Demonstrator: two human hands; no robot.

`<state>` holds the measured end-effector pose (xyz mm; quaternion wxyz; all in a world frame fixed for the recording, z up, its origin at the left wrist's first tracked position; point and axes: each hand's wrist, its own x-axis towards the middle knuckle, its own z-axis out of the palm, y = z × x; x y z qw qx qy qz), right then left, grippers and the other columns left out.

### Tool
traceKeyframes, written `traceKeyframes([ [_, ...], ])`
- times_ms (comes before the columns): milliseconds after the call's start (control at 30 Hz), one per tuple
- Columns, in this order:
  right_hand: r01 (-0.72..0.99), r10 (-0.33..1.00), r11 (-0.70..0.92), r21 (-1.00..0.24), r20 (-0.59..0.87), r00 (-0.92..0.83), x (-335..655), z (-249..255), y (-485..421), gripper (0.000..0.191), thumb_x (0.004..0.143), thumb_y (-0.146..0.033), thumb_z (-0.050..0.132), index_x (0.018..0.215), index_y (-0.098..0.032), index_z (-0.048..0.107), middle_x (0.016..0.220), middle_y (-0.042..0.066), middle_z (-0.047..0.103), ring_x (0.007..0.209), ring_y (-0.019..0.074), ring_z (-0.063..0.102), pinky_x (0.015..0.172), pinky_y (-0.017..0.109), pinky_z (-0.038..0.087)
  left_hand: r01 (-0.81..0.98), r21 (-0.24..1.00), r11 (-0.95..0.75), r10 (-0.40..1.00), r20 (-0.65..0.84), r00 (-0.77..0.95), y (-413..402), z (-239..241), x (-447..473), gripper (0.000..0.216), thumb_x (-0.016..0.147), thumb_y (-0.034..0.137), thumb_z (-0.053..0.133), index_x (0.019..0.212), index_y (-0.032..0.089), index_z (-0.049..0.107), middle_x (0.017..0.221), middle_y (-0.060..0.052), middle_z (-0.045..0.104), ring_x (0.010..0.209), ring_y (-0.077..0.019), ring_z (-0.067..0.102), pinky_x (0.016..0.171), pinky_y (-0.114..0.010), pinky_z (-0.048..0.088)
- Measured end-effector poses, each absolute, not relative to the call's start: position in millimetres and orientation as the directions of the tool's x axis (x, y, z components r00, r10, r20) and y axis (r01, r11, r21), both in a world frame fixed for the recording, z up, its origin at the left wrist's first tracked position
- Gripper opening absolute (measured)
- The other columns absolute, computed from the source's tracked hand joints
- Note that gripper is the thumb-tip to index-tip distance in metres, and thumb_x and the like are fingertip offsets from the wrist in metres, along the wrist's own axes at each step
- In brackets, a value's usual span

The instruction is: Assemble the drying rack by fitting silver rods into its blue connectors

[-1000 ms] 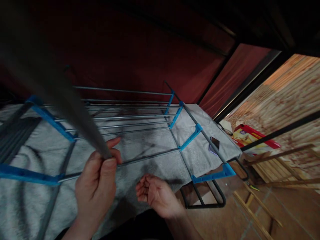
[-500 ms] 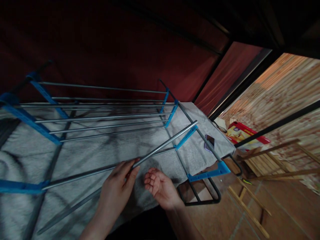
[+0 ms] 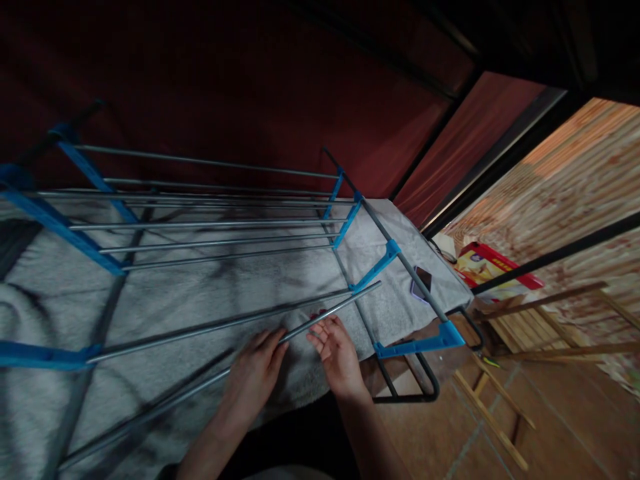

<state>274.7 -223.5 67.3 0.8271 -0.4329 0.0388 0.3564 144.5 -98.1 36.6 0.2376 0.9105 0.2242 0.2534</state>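
My left hand (image 3: 255,367) is closed on a loose grey metal rod (image 3: 345,307), which slants from the lower left up to the right. Beside it my right hand (image 3: 337,353) is turned palm up with loosely curled fingers, its fingertips at the rod's underside; whether they touch it I cannot tell. Beyond both hands lies a rack frame with blue plastic brackets (image 3: 420,343) and dark side tubes. Several metal rods (image 3: 215,225) span its brackets, one (image 3: 200,330) just past my hands. The loose rod's right end lies over the frame near a blue bracket (image 3: 377,267).
A grey blanket (image 3: 260,283) spreads under the frame. On its right part lies a phone (image 3: 421,283). Farther right are a red and yellow box (image 3: 493,270), a wooden chair-like frame (image 3: 545,327) and a tiled floor (image 3: 560,413). Dark red cloth (image 3: 200,80) hangs behind.
The loose rod's right end has dropped lower and swung slightly left, away from the bracket. My left hand moved right and down with it; my right hand rose towards the rod.
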Motion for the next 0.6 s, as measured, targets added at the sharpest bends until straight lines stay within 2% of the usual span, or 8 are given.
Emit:
traceKeyframes([
  [167, -0.566, 0.489, 0.341, -0.751, -0.372, 0.789, 283.0, 53.9, -225.7, 0.030, 0.076, -0.038, 0.089, 0.100, -0.024, 0.075, 0.102, 0.003, 0.079, 0.095, 0.0186, 0.074, 0.083, 0.030, 0.060, 0.359, 0.496, -0.791, 0.519, 0.233, 0.822, -104.7, 22.9, 145.7, 0.038, 0.107, 0.036, 0.044, 0.124, 0.022, 0.074, 0.116, -0.010, 0.080, 0.100, -0.0265, 0.079, 0.089, -0.041, 0.066],
  [367, -0.515, 0.459, 0.337, -0.788, -0.340, 0.821, 291.3, 38.7, -225.9, 0.037, 0.070, -0.041, 0.094, 0.098, -0.024, 0.077, 0.098, 0.001, 0.079, 0.086, 0.0149, 0.074, 0.078, 0.026, 0.060, 0.418, 0.478, -0.773, 0.517, 0.093, 0.851, -106.8, 17.8, 147.3, 0.037, 0.105, 0.028, 0.047, 0.131, 0.019, 0.073, 0.128, -0.013, 0.077, 0.114, -0.0298, 0.076, 0.100, -0.046, 0.063],
  [500, -0.535, 0.413, 0.346, -0.770, -0.387, 0.824, 302.2, 25.5, -224.3, 0.042, 0.064, -0.044, 0.097, 0.091, -0.023, 0.073, 0.090, -0.001, 0.079, 0.080, 0.0134, 0.073, 0.074, 0.024, 0.059, 0.468, 0.429, -0.773, 0.536, 0.045, 0.843, -106.4, 17.3, 143.3, 0.037, 0.104, 0.023, 0.048, 0.133, 0.023, 0.071, 0.130, -0.011, 0.077, 0.108, -0.0276, 0.077, 0.094, -0.041, 0.064],
  [600, -0.571, 0.363, 0.354, -0.741, -0.454, 0.814, 311.8, 14.8, -225.6, 0.047, 0.055, -0.042, 0.100, 0.082, -0.022, 0.067, 0.082, -0.002, 0.077, 0.071, 0.0111, 0.069, 0.068, 0.022, 0.058, 0.471, 0.438, -0.766, 0.552, 0.071, 0.831, -102.1, 11.9, 133.7, 0.035, 0.103, 0.023, 0.048, 0.132, 0.023, 0.069, 0.125, -0.008, 0.078, 0.102, -0.0235, 0.078, 0.085, -0.034, 0.064],
])
